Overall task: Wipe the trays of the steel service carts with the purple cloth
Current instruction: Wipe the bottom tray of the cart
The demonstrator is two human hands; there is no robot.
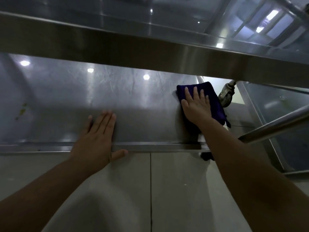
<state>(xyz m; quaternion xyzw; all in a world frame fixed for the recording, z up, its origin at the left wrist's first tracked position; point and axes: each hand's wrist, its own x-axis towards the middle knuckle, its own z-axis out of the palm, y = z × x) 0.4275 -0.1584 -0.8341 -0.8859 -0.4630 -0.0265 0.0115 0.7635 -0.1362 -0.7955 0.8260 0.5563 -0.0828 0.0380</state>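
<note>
Purple cloth (212, 96) lies folded flat at the right end of the lower tray (133, 101), pressed down under my right hand (196, 104), whose fingers are straight and slightly spread across it; my left hand (98, 131) rests flat on the tray near its front rim (158, 146), fingers straight and close together, thumb hooked over the edge. To do this pass well, I judge I should keep even palm pressure, draw the cloth leftward in overlapping strokes, and carry it as far as the yellowish smear (22, 111) at the far left. The upper tray (150, 52) overhangs closely and a caster (225, 96) sits just beside the cloth, so I would keep the strokes low.
</note>
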